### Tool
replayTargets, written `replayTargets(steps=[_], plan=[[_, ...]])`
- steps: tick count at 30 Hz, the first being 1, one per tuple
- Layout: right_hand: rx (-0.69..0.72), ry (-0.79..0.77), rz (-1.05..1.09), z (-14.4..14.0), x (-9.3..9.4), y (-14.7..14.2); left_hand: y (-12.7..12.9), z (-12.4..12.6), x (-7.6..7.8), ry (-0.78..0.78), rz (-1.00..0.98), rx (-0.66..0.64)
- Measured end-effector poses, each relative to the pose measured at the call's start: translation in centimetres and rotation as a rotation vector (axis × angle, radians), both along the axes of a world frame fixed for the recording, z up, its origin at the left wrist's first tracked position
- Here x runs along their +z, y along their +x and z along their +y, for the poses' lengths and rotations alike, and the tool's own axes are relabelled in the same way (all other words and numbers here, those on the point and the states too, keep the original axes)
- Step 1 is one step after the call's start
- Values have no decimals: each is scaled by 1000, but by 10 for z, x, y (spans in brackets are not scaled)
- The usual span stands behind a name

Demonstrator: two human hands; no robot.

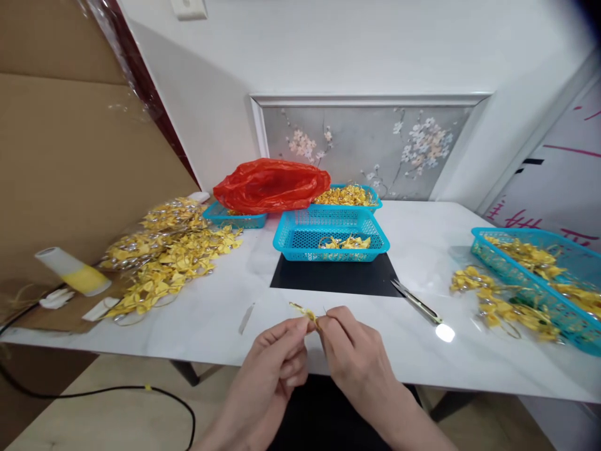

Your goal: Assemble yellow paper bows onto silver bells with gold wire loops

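Over the near edge of the white table (422, 250), my left hand (277, 360) and my right hand (354, 354) meet at their fingertips. Together they pinch a small yellow bow ornament (307, 313) with a thin gold loop sticking out to the left. Both hands have their fingers closed on it. Just beyond the hands lies a black mat (335, 279), and on its far edge stands a blue basket (331, 235) holding a few yellow bows (346, 242).
Scissors (416, 302) lie right of the mat. A heap of yellow bows (164, 257) covers the left side, by a white-and-yellow tube (72, 271). Another blue basket of bows (539, 266) stands at the right. A red plastic bag (272, 185) and two more baskets stand behind.
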State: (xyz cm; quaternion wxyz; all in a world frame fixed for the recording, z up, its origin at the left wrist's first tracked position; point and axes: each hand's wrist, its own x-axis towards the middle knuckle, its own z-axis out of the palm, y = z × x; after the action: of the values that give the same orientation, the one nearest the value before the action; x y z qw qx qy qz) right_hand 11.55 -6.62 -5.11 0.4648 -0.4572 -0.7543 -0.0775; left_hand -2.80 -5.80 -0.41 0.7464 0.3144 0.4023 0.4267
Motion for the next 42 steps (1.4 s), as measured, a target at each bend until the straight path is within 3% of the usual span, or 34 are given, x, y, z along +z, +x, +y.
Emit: replayTargets(steps=[6, 10, 16, 23, 32, 37, 42], plan=[[150, -183, 241, -2, 10, 5, -2, 10, 2, 23, 34, 24], [204, -277, 366, -3, 17, 6, -5, 7, 5, 44, 48, -36], [263, -431, 387, -9, 20, 14, -5, 6, 9, 74, 62, -23], [192, -491, 343, -20, 17, 39, -9, 8, 6, 33, 18, 17], [134, -408, 203, -23, 3, 42, -12, 5, 2, -21, -59, -57], [47, -246, 180, -20, -1, 46, -16, 5, -4, -28, 64, -124], [10, -115, 147, -17, 5, 46, -15, 5, 2, 126, 317, -204]])
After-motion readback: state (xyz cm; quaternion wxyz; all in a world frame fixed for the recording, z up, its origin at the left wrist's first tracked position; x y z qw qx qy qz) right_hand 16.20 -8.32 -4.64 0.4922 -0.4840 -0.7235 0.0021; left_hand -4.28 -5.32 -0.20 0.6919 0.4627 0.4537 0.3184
